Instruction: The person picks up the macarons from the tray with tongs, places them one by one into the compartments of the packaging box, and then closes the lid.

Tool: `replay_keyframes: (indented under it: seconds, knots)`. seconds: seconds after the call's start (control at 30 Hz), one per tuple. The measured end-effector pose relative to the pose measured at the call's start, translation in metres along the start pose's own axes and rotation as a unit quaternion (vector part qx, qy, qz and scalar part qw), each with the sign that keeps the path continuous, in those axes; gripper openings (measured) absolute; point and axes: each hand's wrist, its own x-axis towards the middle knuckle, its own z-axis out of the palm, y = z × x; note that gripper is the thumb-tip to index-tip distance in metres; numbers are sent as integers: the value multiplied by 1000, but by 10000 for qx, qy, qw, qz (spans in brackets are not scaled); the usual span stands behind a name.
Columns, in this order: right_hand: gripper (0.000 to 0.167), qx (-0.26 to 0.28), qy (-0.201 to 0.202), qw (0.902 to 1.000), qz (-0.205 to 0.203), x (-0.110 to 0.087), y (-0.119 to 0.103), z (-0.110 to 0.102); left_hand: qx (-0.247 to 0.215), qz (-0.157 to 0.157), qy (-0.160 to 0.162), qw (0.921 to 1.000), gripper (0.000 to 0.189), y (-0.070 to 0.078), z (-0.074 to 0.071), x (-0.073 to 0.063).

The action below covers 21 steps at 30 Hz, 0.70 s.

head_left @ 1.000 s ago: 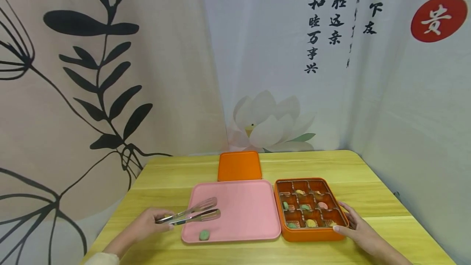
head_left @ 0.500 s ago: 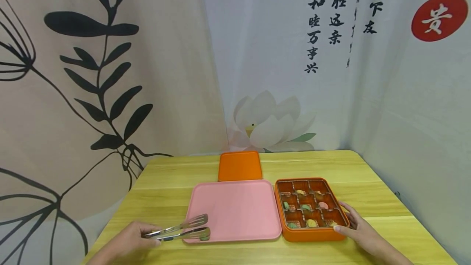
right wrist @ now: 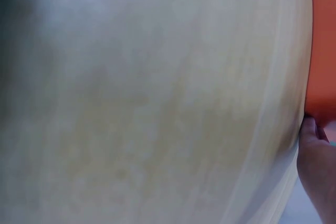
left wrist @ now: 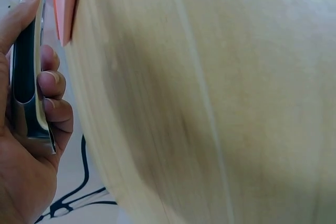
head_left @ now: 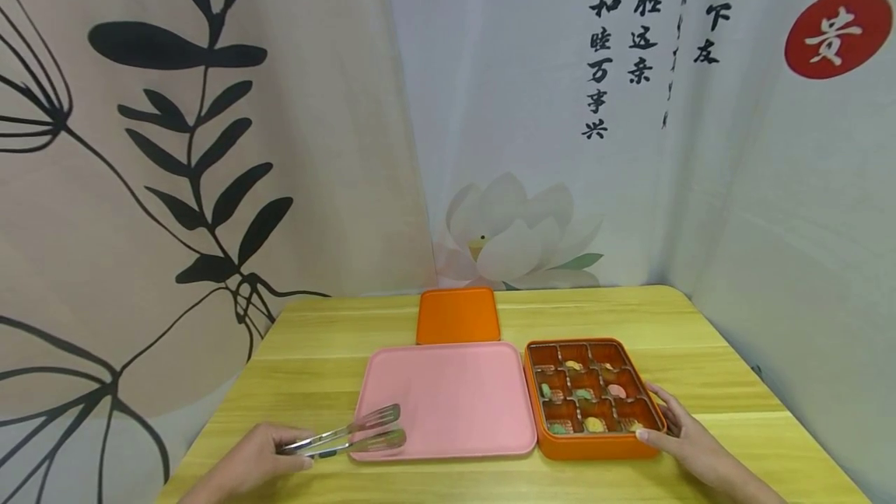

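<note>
In the head view my left hand (head_left: 262, 453) holds metal serving tongs (head_left: 346, 435) by the handle end. Their slotted tips are spread apart above the front left corner of the pink tray (head_left: 455, 403). The left wrist view shows my thumb and curled fingers round the tongs' dark-inlaid handle (left wrist: 25, 61). A green sweet seen earlier on that tray corner cannot be made out now. My right hand (head_left: 689, 438) grips the front right corner of the orange divided box (head_left: 598, 448), thumb at the rim and fingers along the side. Small green, yellow and pink sweets lie in its compartments.
An orange lid-like square (head_left: 458, 316) lies behind the pink tray. The box stands close against the tray's right side. All of this is on a light wooden table (head_left: 315, 341), with a printed curtain (head_left: 350, 138) behind.
My left hand and the tongs have come nearer and to the left from the tray's middle left, then shifted very slightly right. The green sweet has gone from sight. My right hand stays at the box.
</note>
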Motion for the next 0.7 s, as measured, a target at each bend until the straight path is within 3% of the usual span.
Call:
replay_keyframes:
  seconds: [0.23,0.5,0.7]
  knots:
    - [85,-26,38,10000,-58,-1,-2,0,24,109,-48,9999,31,-5,5,1]
    - [85,-31,49,10000,-61,-1,-1,1,196,-348,293,9988,33,-1,11,4]
    - [86,-2,30,10000,-69,-1,0,1,348,-364,463,9977,35,2,14,6]
